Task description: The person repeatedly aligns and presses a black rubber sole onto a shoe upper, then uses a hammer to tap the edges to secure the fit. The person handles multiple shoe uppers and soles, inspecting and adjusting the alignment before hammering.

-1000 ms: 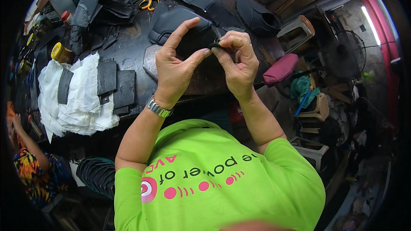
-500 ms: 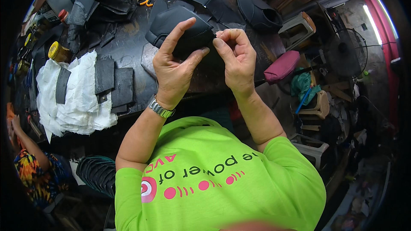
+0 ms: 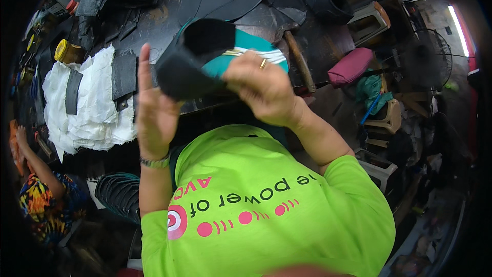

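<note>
Head view: our right hand [image 3: 261,87], slightly blurred, has its fingers curled closed on the green-and-black shoe piece [image 3: 187,72], tilted above the near edge of the table [image 3: 156,20]. Our left hand [image 3: 158,113], forefinger and thumb wide apart, stands beside its black end; we cannot tell whether they touch.

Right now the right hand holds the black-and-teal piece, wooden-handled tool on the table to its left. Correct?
Wrong side: head view shows the wooden-handled tool on the table, right of the black-and-teal piece the right hand holds.
</note>
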{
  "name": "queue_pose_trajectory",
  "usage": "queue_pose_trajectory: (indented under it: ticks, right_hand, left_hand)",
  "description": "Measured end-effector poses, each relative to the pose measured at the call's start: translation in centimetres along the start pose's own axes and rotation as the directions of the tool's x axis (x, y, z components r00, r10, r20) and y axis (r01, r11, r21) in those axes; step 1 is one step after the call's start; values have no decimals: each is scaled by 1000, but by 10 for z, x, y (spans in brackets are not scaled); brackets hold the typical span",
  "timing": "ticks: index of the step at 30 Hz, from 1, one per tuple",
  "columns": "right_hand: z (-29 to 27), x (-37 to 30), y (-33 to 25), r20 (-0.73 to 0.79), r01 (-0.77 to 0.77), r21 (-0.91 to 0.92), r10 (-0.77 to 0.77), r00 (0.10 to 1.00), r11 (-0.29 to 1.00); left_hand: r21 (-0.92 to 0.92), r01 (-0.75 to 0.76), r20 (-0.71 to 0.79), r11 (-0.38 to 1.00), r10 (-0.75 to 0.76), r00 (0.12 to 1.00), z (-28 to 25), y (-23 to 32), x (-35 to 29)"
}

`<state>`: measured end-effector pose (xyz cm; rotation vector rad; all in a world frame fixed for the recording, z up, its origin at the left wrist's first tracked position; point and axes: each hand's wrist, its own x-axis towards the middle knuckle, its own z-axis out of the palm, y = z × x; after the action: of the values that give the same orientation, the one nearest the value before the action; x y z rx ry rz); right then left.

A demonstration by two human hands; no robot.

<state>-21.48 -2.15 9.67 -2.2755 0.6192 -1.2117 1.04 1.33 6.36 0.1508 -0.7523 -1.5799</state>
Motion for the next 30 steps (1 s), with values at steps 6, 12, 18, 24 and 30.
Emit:
queue_pose_trajectory:
  ticks: [6, 12, 18, 24, 30]
  right_hand:
    - [37, 6, -20, 102, 376, -96, -366, 925, 922]
    - [10, 3, 43, 86, 313, -581, -326, 941, 751]
    - [18, -44, 68, 152, 43, -661, 78, 985, 750]
    - [-13, -60, 47, 105, -108, -702, 252, 962, 704]
    - [-78, -89, 80, -249, -625, -721, 731, 635, 298]
  left_hand:
    - [57, 109, -313, 992, -86, 946, -6, 59, -35]
    - [439, -94, -306, 893, 247, 919, -10, 21, 34]
    - [752, -89, -220, 653, 376, 900, -59, -58, 46]
    - [670, -32, -299, 741, 309, 903, -61, -57, 44]
    - [660, -53, -286, 750, 316, 905, -59, -53, 47]
